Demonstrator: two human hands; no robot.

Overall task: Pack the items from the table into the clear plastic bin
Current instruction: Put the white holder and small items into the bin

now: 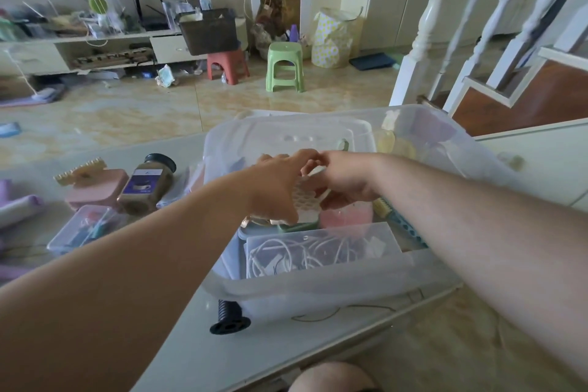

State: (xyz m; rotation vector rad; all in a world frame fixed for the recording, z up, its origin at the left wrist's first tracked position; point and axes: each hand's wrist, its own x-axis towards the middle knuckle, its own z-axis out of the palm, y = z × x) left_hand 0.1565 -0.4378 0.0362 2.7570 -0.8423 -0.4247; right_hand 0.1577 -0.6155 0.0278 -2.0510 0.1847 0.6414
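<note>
The clear plastic bin (pixel 318 289) stands on the table, its lid (pixel 286 134) propped behind it. Both my hands reach into it. My left hand (pixel 273 188) and my right hand (pixel 343 178) together hold a white honeycomb-patterned item (pixel 307 197) over the bin's contents. Below lie a clear box of white cables (pixel 318 251), a pink item (pixel 346 216) and a green item (pixel 296 226). On the table to the left sit a jar with a black cap (pixel 148 184), a pink box (pixel 98 189) and a small clear case (pixel 82 227).
A black ribbed spool (pixel 227 317) lies on the table in front of the bin. Purple cloth (pixel 16 207) sits at the far left edge. White stair railing (pixel 445 25) rises to the right. Red and green stools (pixel 284 67) stand on the floor beyond.
</note>
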